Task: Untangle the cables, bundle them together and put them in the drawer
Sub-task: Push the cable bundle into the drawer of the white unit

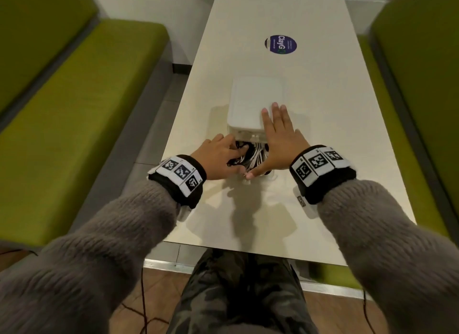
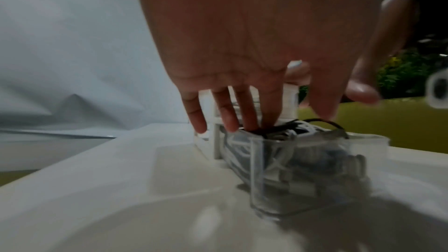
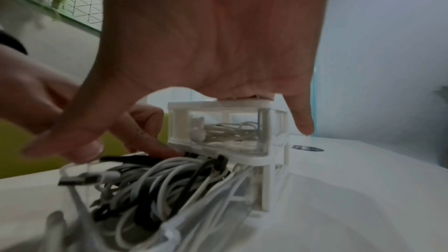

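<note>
Indoors, cream table (image 1: 323, 139) between green benches (image 1: 82, 125)

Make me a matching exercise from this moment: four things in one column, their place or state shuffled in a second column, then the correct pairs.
Things:
1. left hand
2. right hand
3. cables
4. round sticker

Places or states:
A. flat on the table, beyond the drawer unit
B. fingers pushing down into the open lower drawer
C. black and white, heaped in the pulled-out drawer
D. palm resting flat on top of the drawer unit

Pairs: 1-B, 2-D, 3-C, 4-A
</note>
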A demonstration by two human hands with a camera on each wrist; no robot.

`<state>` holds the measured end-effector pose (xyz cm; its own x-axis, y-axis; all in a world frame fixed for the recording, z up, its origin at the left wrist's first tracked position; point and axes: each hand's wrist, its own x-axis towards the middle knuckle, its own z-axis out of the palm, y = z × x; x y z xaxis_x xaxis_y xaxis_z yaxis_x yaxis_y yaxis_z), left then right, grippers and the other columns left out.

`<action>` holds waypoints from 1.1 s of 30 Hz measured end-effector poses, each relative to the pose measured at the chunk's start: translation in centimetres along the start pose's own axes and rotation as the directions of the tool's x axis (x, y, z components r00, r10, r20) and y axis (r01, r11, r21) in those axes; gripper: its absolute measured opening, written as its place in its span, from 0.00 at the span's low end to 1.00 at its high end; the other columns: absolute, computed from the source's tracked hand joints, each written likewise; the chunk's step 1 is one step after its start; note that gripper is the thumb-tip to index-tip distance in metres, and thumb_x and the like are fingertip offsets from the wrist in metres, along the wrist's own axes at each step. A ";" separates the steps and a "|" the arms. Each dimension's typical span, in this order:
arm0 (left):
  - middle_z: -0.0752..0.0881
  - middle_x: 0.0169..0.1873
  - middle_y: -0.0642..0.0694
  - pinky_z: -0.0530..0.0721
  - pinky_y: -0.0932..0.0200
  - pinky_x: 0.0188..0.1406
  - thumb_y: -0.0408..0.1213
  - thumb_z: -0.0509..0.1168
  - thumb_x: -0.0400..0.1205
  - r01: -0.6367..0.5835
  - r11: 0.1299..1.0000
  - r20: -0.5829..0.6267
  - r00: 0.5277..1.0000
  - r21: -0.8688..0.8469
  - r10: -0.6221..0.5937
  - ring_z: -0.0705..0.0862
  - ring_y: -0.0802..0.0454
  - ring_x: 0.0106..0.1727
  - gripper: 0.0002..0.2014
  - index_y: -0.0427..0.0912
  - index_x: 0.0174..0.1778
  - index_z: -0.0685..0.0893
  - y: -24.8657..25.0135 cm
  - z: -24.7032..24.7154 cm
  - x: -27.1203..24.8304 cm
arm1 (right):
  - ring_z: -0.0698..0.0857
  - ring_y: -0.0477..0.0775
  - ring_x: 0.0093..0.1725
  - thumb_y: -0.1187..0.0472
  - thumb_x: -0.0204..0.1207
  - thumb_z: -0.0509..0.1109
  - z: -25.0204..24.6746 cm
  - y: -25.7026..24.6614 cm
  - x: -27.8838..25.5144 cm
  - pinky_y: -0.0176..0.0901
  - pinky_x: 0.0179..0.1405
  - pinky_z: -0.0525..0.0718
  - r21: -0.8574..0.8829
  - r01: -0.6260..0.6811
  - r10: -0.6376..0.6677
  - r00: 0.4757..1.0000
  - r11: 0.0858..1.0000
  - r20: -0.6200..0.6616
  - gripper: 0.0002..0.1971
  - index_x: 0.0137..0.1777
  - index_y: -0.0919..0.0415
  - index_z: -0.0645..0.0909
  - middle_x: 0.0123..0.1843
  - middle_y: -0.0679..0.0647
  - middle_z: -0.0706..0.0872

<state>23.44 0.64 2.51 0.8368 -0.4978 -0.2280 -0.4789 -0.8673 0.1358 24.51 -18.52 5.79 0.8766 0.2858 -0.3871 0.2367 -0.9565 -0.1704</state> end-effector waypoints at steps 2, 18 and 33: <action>0.71 0.63 0.48 0.70 0.50 0.60 0.58 0.56 0.82 0.012 1.000 -0.013 1.000 -0.009 -0.012 0.69 0.47 0.64 0.27 0.59 0.78 0.64 -0.3 -0.2 0.0 | 0.23 0.57 0.80 0.27 0.46 0.78 0.3 -0.2 0.0 0.73 0.78 0.48 0.003 -0.007 0.007 1.000 1.000 -0.022 0.80 0.81 0.57 0.23 0.81 0.55 0.20; 0.74 0.61 0.45 0.69 0.52 0.55 0.50 0.65 0.79 0.131 0.990 -0.196 0.974 0.059 -0.117 0.71 0.45 0.63 0.23 0.45 0.68 0.77 3.7 0.9 0.4 | 0.27 0.61 0.82 0.31 0.52 0.80 1.2 -0.4 -0.2 0.75 0.77 0.57 -0.105 -0.023 0.012 0.994 0.994 -0.108 0.75 0.82 0.57 0.26 0.83 0.59 0.25; 0.68 0.74 0.31 0.66 0.36 0.72 0.58 0.42 0.80 0.055 0.965 -0.190 0.982 0.255 -0.006 0.71 0.38 0.73 0.31 0.54 0.81 0.55 4.0 3.8 -0.9 | 0.36 0.55 0.85 0.39 0.59 0.81 1.4 0.9 0.7 0.65 0.74 0.69 -0.032 -0.003 -0.005 0.970 0.999 -0.244 0.65 0.84 0.50 0.37 0.86 0.53 0.35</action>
<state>19.75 -2.44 -0.41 0.8747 -0.4829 -0.0414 -0.4840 -0.8658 -0.1271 24.76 -19.14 4.06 0.9511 0.2679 -0.1540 0.2473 -0.9587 -0.1405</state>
